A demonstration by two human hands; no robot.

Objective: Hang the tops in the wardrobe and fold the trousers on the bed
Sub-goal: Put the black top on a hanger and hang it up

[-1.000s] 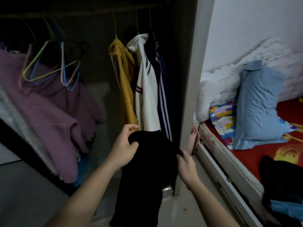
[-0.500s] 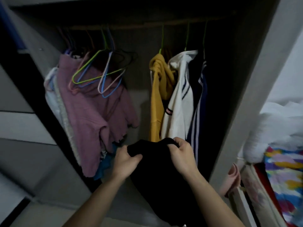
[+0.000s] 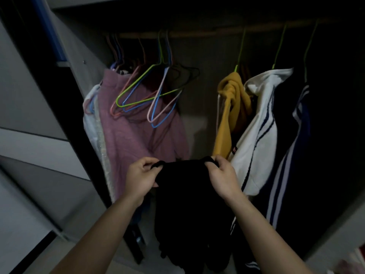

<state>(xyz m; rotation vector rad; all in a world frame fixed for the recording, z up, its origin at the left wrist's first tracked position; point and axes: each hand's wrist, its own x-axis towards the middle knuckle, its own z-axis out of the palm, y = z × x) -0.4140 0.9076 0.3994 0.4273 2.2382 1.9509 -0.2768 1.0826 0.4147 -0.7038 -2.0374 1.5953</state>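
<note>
Black garment (image 3: pixel 189 198) hangs before the middle of the wardrobe (image 3: pixel 79 62), our left hand (image 3: pixel 141 178) and right hand (image 3: pixel 223 179) each gripping its upper edge; we cannot tell its shape in the dark. Between the bare hangers (image 3: pixel 148 98) and the yellow top (image 3: pixel 222 135), the rail (image 3: pixel 207 33) shows open room.

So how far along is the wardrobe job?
Done: a yellow top, white striped top and navy striped top hang from the rail. In hand: left hand and right hand both grip the black garment at its upper edge, no hanger visible in it. Left: fit one of the empty hangers and hang it. The bed is out of view.
</note>
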